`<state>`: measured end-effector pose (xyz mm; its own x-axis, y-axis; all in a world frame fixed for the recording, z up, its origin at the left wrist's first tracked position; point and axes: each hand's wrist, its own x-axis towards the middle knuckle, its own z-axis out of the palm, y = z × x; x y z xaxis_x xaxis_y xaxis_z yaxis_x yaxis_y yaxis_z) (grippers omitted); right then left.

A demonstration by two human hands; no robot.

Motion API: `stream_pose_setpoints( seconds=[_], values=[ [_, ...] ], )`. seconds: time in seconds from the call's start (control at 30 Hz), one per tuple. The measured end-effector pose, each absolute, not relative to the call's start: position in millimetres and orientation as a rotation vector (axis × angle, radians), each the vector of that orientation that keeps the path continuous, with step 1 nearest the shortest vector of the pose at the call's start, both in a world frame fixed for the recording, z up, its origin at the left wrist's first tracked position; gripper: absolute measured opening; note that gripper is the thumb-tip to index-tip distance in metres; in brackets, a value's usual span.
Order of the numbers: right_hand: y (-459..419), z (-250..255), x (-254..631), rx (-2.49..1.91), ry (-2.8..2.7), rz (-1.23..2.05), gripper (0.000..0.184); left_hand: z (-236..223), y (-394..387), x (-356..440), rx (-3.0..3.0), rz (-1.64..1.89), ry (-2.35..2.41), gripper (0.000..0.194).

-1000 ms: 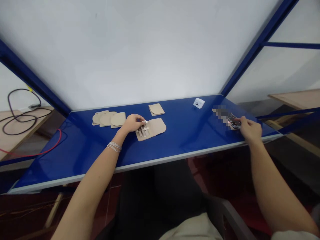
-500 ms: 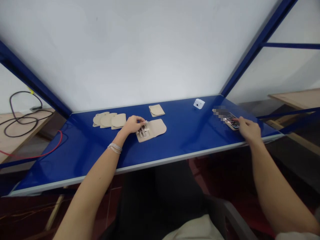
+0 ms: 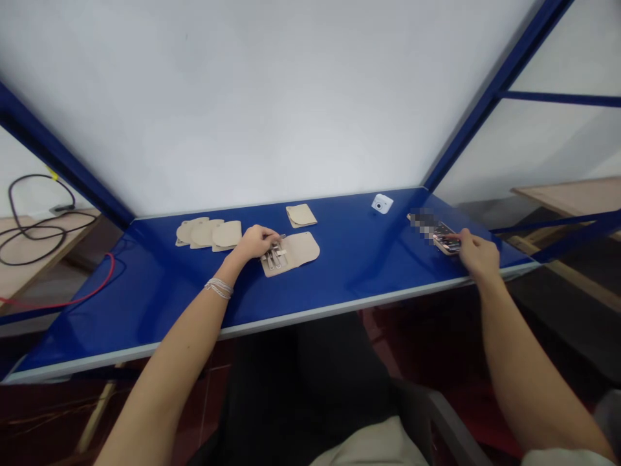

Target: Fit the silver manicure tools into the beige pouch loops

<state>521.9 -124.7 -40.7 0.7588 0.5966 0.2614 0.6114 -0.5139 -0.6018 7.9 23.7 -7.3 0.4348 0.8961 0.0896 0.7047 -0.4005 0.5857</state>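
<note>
My left hand (image 3: pixel 258 242) rests on the upper left of an unfolded beige manicure case (image 3: pixel 305 248). Its fingertips are pressed together at the top of the metal nail tools (image 3: pixel 275 257) strapped inside; whatever they pinch is too small to name. At the right, my right hand (image 3: pixel 479 254) is over the near end of a smartphone (image 3: pixel 445 243) lying on the table. One finger stretches onto its lit screen, and the hand does not grip the phone. Part of the phone is pixelated.
Several folded beige cases (image 3: pixel 226 234) overlap left of my left hand. Another folded case (image 3: pixel 301 215) lies behind the unfolded one. A small white camera-like device (image 3: pixel 382 204) stands toward the back of the blue table (image 3: pixel 359 259). A red cable (image 3: pixel 109 275) hangs by the left edge.
The view has shifted slightly, so everything sits a little further left. My right finger has moved slightly on the phone screen. My left hand stays at the same spot on the case.
</note>
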Motion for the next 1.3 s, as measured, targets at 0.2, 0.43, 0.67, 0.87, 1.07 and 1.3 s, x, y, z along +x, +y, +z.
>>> stream_pose_setpoints(
  seconds=[0.2, 0.43, 0.67, 0.87, 1.07, 1.3],
  values=[
    [-125, -33, 513, -2.249, -1.042, 0.073, 0.047, -6, 25, 8, 2.257, 0.543, 1.376, 0.032],
    [-127, -40, 513, -2.148, -0.752, -0.079, 0.046, -10, 29, 5, 2.233, 0.540, 1.413, 0.031],
    [-124, -41, 523, -2.234, -0.905, -0.017, 0.057, -10, 29, 5, 2.222, 0.552, 1.406, 0.030],
    [-124, -43, 523, -2.239, -0.928, -0.044, 0.060, -10, 29, 5, 2.223, 0.562, 1.395, 0.029],
    [-124, -38, 517, -2.263, -0.823, -0.067, 0.059, -7, 25, 6, 2.222, 0.559, 1.412, 0.028],
    [-123, -43, 524, -2.266, -0.886, -0.071, 0.059, -5, 25, 7, 2.214, 0.540, 1.444, 0.028]
  ],
)
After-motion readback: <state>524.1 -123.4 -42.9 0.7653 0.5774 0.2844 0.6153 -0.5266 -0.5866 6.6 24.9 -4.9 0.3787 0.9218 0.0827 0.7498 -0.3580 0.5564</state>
